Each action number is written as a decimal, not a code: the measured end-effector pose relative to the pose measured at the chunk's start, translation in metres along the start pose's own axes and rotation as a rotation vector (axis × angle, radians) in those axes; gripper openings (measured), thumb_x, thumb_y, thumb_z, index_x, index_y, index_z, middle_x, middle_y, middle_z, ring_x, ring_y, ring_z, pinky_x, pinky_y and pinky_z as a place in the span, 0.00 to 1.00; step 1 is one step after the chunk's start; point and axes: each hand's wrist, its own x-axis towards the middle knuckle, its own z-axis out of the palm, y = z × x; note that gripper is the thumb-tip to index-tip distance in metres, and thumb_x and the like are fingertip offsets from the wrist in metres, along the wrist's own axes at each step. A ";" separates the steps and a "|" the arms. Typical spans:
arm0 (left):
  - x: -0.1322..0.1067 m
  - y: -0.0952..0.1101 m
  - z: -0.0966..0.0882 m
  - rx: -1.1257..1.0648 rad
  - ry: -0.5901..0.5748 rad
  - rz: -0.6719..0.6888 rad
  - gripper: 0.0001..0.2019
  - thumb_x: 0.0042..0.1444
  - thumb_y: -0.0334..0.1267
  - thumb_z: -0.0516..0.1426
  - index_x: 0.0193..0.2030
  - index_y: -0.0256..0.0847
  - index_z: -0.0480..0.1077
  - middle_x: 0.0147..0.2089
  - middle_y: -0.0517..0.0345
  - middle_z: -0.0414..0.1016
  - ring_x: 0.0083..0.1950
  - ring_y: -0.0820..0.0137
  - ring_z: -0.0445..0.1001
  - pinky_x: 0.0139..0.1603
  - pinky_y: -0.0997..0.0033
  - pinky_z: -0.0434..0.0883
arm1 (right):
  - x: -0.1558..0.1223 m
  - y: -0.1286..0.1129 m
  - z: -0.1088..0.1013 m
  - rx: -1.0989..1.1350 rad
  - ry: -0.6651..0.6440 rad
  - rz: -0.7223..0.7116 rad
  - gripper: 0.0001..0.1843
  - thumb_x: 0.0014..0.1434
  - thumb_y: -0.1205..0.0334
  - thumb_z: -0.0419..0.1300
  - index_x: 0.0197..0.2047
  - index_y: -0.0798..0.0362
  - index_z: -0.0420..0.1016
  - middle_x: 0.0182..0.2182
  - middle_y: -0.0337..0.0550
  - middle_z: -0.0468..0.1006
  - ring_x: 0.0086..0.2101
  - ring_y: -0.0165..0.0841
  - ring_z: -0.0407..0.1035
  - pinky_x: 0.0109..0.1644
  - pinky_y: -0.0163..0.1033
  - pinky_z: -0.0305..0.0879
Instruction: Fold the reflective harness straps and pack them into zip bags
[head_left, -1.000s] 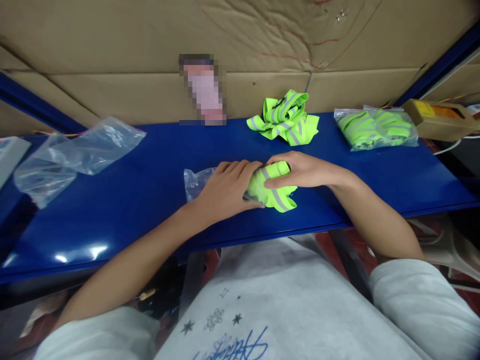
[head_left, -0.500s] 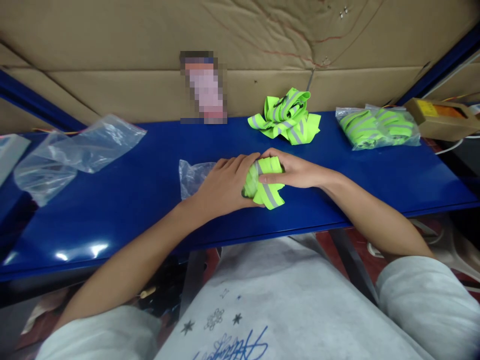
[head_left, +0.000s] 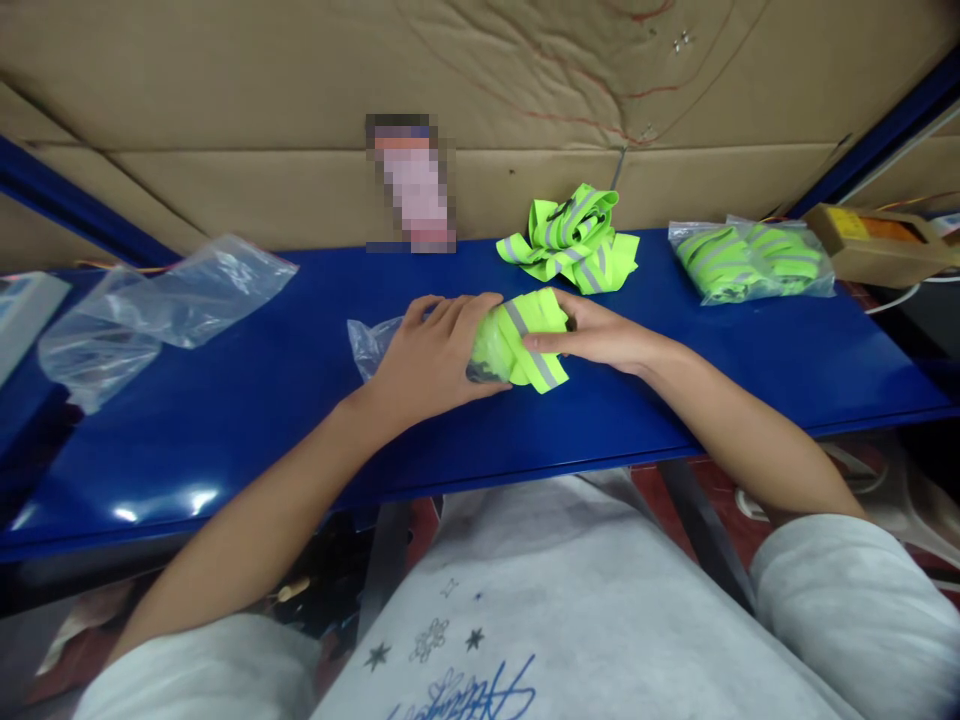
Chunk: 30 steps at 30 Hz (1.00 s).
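My left hand (head_left: 431, 355) is curled over a clear plastic bag (head_left: 369, 342), whose closed end sticks out to its left. Partly inside the bag's mouth is a folded neon-yellow reflective strap (head_left: 534, 335) with grey stripes. My right hand (head_left: 589, 330) grips the strap's outer end, thumb on top and fingers behind it. A loose end of the strap hangs out toward me. Behind the hands lies a crumpled heap of the same reflective strap (head_left: 577, 245).
On the blue table (head_left: 247, 420), clear plastic bags (head_left: 202, 290) lie at the left. A filled bag of reflective straps (head_left: 750, 260) and a cardboard box (head_left: 874, 245) stand at the back right. A blurred-out object (head_left: 416, 185) leans on the cardboard backing (head_left: 262, 190).
The bag and strap have shifted slightly left and away from me. More of the strap's near part shows between my hands, and my left hand has slid left along the bag.
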 end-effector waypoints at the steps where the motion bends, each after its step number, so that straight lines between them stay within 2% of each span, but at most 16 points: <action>1: 0.000 -0.001 0.001 -0.005 -0.004 -0.002 0.44 0.57 0.54 0.68 0.72 0.33 0.57 0.68 0.36 0.72 0.66 0.46 0.73 0.71 0.49 0.61 | -0.001 0.001 0.001 -0.004 -0.014 -0.002 0.30 0.52 0.48 0.77 0.52 0.50 0.72 0.47 0.42 0.80 0.48 0.39 0.74 0.56 0.49 0.75; 7: 0.001 -0.006 0.006 -0.047 0.007 -0.060 0.52 0.49 0.56 0.72 0.74 0.37 0.54 0.71 0.38 0.69 0.68 0.45 0.72 0.70 0.50 0.65 | 0.000 0.005 0.003 0.018 0.040 -0.021 0.35 0.52 0.46 0.76 0.56 0.50 0.71 0.53 0.45 0.80 0.55 0.45 0.74 0.63 0.56 0.72; 11: 0.001 -0.004 0.009 -0.111 0.048 -0.154 0.54 0.48 0.57 0.72 0.74 0.38 0.51 0.73 0.36 0.65 0.69 0.46 0.71 0.70 0.48 0.65 | 0.005 0.010 0.005 0.074 0.069 -0.132 0.35 0.53 0.42 0.75 0.57 0.51 0.71 0.56 0.47 0.79 0.56 0.45 0.74 0.63 0.54 0.72; 15: 0.002 -0.001 0.013 -0.232 0.008 -0.230 0.56 0.43 0.54 0.75 0.72 0.42 0.51 0.72 0.38 0.66 0.63 0.45 0.77 0.66 0.47 0.71 | 0.009 0.017 0.003 -0.080 0.158 -0.281 0.36 0.54 0.37 0.73 0.56 0.50 0.70 0.54 0.47 0.79 0.55 0.45 0.73 0.63 0.53 0.71; 17: 0.002 0.001 0.012 -0.255 0.008 -0.249 0.54 0.44 0.54 0.74 0.72 0.44 0.52 0.71 0.40 0.68 0.62 0.45 0.77 0.64 0.46 0.72 | 0.010 0.019 0.002 -0.175 0.186 -0.345 0.36 0.56 0.36 0.71 0.58 0.50 0.69 0.53 0.47 0.78 0.54 0.44 0.73 0.63 0.53 0.71; 19: 0.001 0.003 0.009 -0.253 0.025 -0.250 0.53 0.45 0.53 0.74 0.72 0.44 0.52 0.70 0.42 0.68 0.63 0.45 0.77 0.65 0.46 0.72 | 0.009 0.018 -0.001 -0.220 0.155 -0.356 0.36 0.58 0.36 0.70 0.60 0.49 0.67 0.54 0.46 0.77 0.54 0.44 0.72 0.62 0.52 0.71; 22: 0.001 0.004 0.003 -0.244 0.013 -0.218 0.52 0.47 0.55 0.73 0.73 0.41 0.53 0.72 0.40 0.67 0.65 0.46 0.75 0.68 0.47 0.70 | 0.007 0.014 -0.006 -0.209 0.090 -0.332 0.36 0.58 0.37 0.70 0.61 0.48 0.67 0.55 0.46 0.77 0.55 0.44 0.72 0.60 0.50 0.72; 25: 0.002 0.000 -0.001 -0.210 -0.009 -0.197 0.52 0.50 0.57 0.71 0.74 0.40 0.52 0.72 0.38 0.66 0.69 0.46 0.71 0.70 0.46 0.67 | 0.006 0.009 -0.014 -0.175 0.124 -0.330 0.36 0.56 0.38 0.72 0.58 0.49 0.69 0.54 0.46 0.77 0.53 0.43 0.73 0.59 0.49 0.72; 27: 0.000 -0.007 -0.001 -0.146 -0.034 -0.213 0.51 0.52 0.58 0.70 0.75 0.41 0.52 0.72 0.37 0.66 0.71 0.43 0.68 0.71 0.42 0.65 | 0.007 0.006 -0.020 -0.171 0.191 -0.319 0.36 0.55 0.37 0.72 0.57 0.49 0.69 0.53 0.46 0.78 0.52 0.43 0.73 0.59 0.50 0.72; 30: -0.004 -0.020 -0.001 -0.032 -0.074 -0.277 0.57 0.50 0.61 0.70 0.79 0.40 0.48 0.76 0.28 0.58 0.76 0.35 0.59 0.72 0.28 0.57 | 0.007 0.005 -0.027 -0.206 0.309 -0.318 0.38 0.55 0.33 0.71 0.58 0.48 0.69 0.53 0.47 0.77 0.53 0.45 0.73 0.59 0.53 0.72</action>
